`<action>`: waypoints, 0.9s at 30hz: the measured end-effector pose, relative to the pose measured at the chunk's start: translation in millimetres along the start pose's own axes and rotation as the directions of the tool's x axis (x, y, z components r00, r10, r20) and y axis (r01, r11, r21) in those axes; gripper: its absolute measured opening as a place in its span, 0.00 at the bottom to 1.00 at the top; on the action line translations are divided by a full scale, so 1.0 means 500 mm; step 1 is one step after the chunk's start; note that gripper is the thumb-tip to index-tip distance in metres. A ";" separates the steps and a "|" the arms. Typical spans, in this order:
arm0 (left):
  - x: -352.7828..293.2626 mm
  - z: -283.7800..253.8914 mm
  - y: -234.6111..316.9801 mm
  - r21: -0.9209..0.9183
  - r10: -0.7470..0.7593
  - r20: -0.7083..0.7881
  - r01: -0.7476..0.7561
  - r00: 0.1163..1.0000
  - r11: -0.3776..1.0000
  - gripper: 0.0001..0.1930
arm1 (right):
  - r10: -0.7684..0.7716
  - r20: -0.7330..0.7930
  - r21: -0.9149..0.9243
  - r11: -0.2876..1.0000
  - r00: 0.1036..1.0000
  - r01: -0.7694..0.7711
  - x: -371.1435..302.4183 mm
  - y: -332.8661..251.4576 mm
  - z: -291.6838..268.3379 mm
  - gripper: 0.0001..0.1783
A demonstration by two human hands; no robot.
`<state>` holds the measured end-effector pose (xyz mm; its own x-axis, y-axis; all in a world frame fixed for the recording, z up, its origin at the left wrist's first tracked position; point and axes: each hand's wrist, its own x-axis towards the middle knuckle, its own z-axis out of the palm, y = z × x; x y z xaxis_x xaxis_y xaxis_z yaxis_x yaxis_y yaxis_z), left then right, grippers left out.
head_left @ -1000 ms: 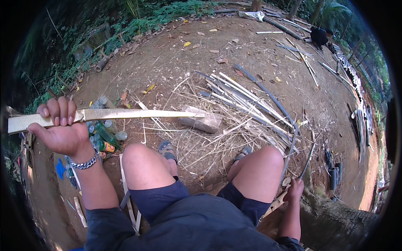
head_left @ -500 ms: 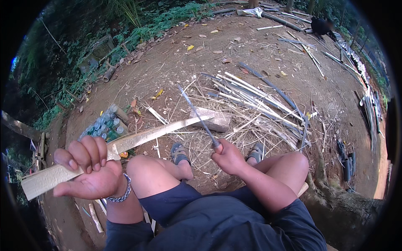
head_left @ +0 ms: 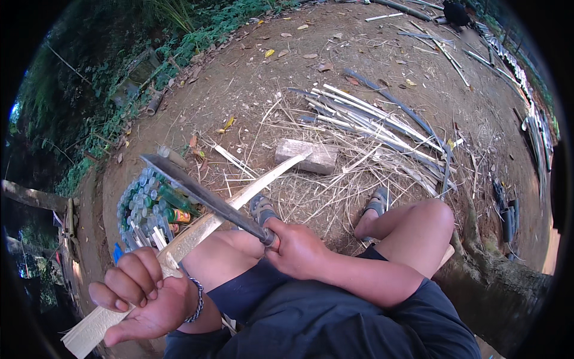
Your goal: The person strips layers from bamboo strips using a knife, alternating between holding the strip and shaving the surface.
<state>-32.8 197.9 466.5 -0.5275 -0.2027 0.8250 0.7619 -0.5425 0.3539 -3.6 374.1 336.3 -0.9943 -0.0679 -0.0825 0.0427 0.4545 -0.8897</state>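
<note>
My left hand (head_left: 140, 294) is closed around the lower part of a long pale bamboo strip (head_left: 251, 190), which slants up and away to the right. Its far tip lies at a short wooden block (head_left: 307, 157) on the ground. In my right hand (head_left: 299, 248) is the handle of a machete (head_left: 203, 194). The dark blade points to the far left and crosses over the strip at about its middle; whether it touches the wood I cannot tell. A curled shaving (head_left: 172, 261) stands up from the strip beside my left fingers.
Beyond the block lies a heap of split strips (head_left: 373, 122) among thin shavings. Many plastic bottles (head_left: 146, 203) are piled at the left. A tree root (head_left: 487, 263) is at the right, and a person in dark clothing (head_left: 457, 13) is at the far right.
My right hand has moved left and nearer to me, swinging the machete across the strip. The left hand and the strip's near end have come lower and closer to my body.
</note>
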 end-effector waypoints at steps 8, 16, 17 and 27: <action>-0.016 0.010 0.008 0.023 -0.036 -0.048 0.038 0.998 0.999 0.29 | 0.086 0.013 0.034 0.996 0.996 -0.086 0.002 0.036 -0.009 0.16; -0.013 0.027 0.003 0.098 -0.030 -0.104 0.040 0.994 0.994 0.29 | 0.225 -0.077 -0.008 0.974 0.971 -0.226 0.067 0.179 -0.003 0.14; -0.012 0.020 0.007 0.034 -0.023 -0.077 0.026 0.997 0.999 0.29 | 0.238 -0.091 -0.021 0.970 0.967 -0.240 0.069 0.171 -0.012 0.14; 0.015 0.019 -0.013 0.081 -0.013 -0.104 0.022 0.994 0.996 0.28 | 0.270 -0.063 -0.063 0.960 0.961 -0.274 0.106 0.260 -0.012 0.13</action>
<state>-38.4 207.6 474.6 -0.5740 -0.2792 0.7698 0.7780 -0.4793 0.4063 -51.2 434.9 219.2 -0.9499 0.1132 -0.2914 0.3072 0.5108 -0.8029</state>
